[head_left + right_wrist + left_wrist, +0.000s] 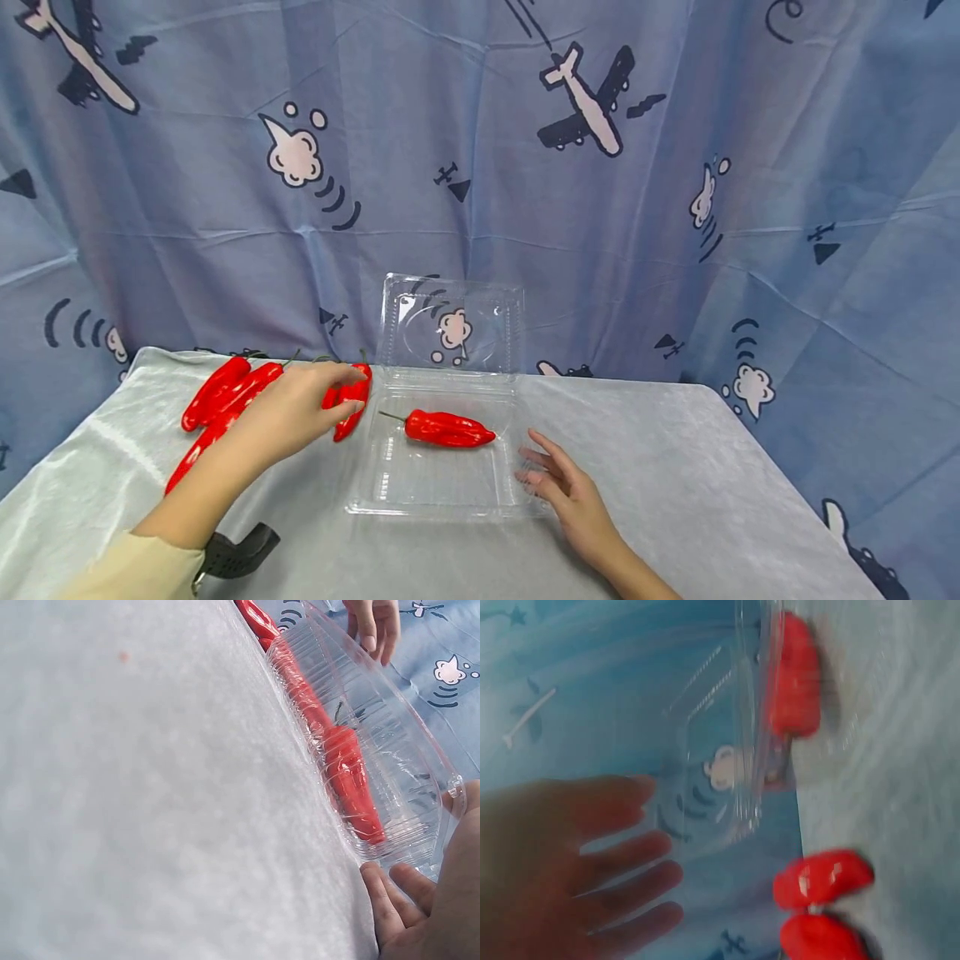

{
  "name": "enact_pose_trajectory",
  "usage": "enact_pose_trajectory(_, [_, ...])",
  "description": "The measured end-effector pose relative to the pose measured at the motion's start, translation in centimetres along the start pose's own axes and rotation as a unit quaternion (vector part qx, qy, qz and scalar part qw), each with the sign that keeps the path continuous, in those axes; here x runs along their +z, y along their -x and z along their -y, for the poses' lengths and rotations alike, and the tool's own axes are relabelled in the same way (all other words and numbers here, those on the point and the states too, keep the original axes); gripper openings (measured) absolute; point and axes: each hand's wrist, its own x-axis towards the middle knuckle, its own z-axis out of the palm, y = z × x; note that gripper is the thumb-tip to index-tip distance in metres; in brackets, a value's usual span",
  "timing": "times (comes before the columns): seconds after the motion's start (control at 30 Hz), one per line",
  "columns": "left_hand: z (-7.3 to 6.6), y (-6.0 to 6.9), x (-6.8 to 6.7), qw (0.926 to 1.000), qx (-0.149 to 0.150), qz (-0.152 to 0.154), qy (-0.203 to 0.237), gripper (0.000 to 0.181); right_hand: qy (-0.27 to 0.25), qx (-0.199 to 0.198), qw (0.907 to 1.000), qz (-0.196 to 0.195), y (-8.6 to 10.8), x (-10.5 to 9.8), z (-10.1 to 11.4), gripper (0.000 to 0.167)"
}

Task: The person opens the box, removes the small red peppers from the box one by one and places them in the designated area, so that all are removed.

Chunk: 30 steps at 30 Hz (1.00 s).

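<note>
A single red pepper (450, 429) with a green stem lies in the base of a clear plastic clamshell box (435, 505), whose lid (495, 321) stands raised at the back. My left hand (296, 412) hovers beside the box's left edge, over a group of red peppers (356, 400); in the left wrist view its fingers (634, 859) are spread and hold nothing. At the box's right side is my right hand (573, 500), fingers loosely bent. The right wrist view has those fingers (386, 907) close against the box wall; whether they touch it I cannot tell.
More red peppers (225, 396) lie at the left of the table, partly hidden behind my left arm. A pale grey cloth (675, 467) covers the table. Behind it hangs a blue curtain (480, 167) printed with planes. A black strap (240, 552) is by my left wrist.
</note>
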Motion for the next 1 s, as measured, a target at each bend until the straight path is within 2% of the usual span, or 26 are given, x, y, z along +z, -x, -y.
enact_pose_trajectory(0.17, [-1.5, -1.3, 1.5, 0.9994, 0.026, 0.022, -0.003, 0.031, 0.003, -0.005, 1.0, -0.004, 0.0, 0.0, 0.0, 0.055])
enact_pose_trajectory(0.53, [-4.2, -4.2, 5.2, 0.9957, 0.009, 0.077, 0.05, 0.027, 0.006, 0.0, 0.9999, -0.011, 0.4, -0.4, -0.1, 0.055])
enact_pose_trajectory(0.73, [-4.7, -4.3, 6.7, 0.993, -0.006, 0.09, 0.075, 0.027, 0.002, 0.002, 1.0, -0.009, 0.5, -0.4, 0.0, 0.055])
enact_pose_trajectory(0.87, [-4.4, -3.9, 7.4, 0.9929, -0.02, 0.085, 0.081, 0.028, -0.001, 0.006, 0.9999, -0.008, 0.4, -0.2, 0.1, 0.055])
enact_pose_trajectory(1.0, [-3.9, -3.7, 7.8, 0.9946, -0.03, 0.074, 0.066, 0.03, -0.004, 0.002, 1.0, -0.003, 0.1, 0.0, 0.1, 0.056])
